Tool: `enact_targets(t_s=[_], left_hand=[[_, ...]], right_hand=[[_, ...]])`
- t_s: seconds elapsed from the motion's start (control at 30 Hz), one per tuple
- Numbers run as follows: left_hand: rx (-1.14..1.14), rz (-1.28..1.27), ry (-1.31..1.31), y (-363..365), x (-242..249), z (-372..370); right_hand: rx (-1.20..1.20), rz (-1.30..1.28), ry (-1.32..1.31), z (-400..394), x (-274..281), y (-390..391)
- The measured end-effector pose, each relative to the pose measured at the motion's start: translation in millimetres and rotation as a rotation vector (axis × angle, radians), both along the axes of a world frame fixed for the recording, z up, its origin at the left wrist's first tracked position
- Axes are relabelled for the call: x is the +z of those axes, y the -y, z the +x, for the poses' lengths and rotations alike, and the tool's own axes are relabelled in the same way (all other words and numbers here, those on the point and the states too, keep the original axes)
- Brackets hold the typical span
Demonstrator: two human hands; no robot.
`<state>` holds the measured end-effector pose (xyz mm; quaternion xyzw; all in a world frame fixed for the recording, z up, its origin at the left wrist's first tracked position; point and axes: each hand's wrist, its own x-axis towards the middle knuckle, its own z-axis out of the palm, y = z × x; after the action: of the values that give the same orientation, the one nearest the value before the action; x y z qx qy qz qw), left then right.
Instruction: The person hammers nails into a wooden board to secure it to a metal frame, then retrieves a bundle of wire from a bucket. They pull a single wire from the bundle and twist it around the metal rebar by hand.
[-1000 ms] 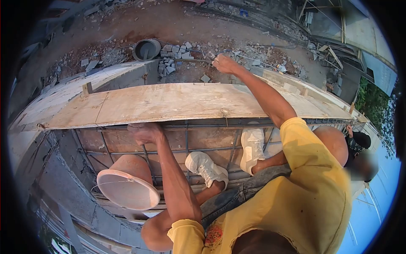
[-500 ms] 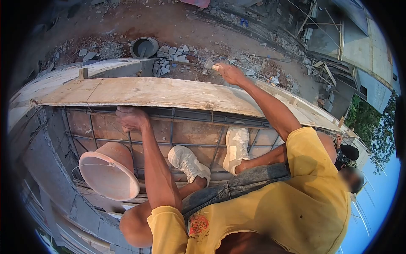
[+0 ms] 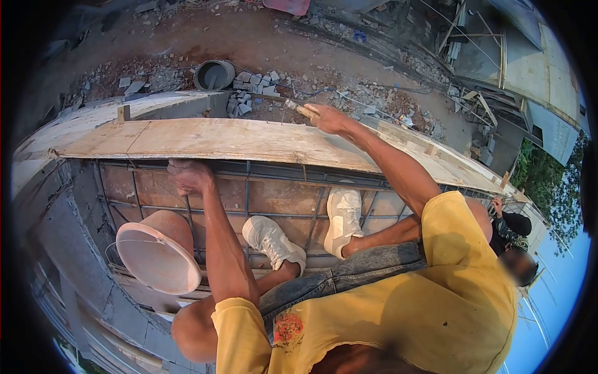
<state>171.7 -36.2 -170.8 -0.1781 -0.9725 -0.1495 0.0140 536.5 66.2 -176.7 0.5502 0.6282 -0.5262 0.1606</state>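
Observation:
My right hand (image 3: 330,119) is wrapped round the handle of a hammer (image 3: 304,110), out past the far edge of a plywood board (image 3: 218,138). The hammer points left, its head partly blurred. Against the near edge of that board, my left hand (image 3: 189,177) is closed in a fist; what its fingers hold is hidden. Steel rebar (image 3: 247,187) runs in a grid just beside this hand and below the board. A pinkish bucket (image 3: 159,255) lies tilted to the left of my left forearm, its mouth facing me.
My shoes (image 3: 274,243) stand among the bars. A wooden block (image 3: 123,113) sticks up at the board's left end. Far below are a round container (image 3: 213,75), broken blocks (image 3: 240,103) and rubble. Another person (image 3: 516,230) is at the right.
My right hand and the hammer have swung slightly left and down towards the board. My left hand stays at the board's near edge, and the view has shifted slightly.

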Motion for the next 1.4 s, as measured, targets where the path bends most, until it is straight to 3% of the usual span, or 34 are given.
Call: enact_targets(t_s=[0.1,0.2,0.3,0.4,0.5,0.83,1.03,1.2,1.33,1.4], left_hand=[[0.009,-0.039,0.011,0,4,2],[0.011,-0.06,-0.007,-2,7,3],[0.008,-0.067,-0.03,-2,4,4],[-0.003,-0.081,-0.024,2,1,1],[0.005,-0.085,-0.021,2,2,3],[0.015,-0.053,-0.012,-2,6,5],[0.009,-0.064,-0.008,-2,4,3],[-0.002,-0.073,-0.021,-1,12,8],[0.021,-0.037,-0.012,-5,12,9],[0.015,-0.027,0.0,-8,8,6]], right_hand=[[-0.096,-0.113,-0.027,-10,10,5],[0.023,-0.011,-0.084,-8,4,11],[0.026,0.211,0.044,-16,8,24],[-0.177,0.023,0.1,-17,33,-2],[-0.07,0.076,-0.028,1,9,-24],[-0.225,0.05,0.05,-30,6,-4],[-0.105,-0.015,0.024,-23,-16,-8],[-0.387,0.131,0.042,-26,21,-30],[-0.028,0.038,0.105,-20,-14,5],[0.023,0.029,0.082,-16,-14,-10]])
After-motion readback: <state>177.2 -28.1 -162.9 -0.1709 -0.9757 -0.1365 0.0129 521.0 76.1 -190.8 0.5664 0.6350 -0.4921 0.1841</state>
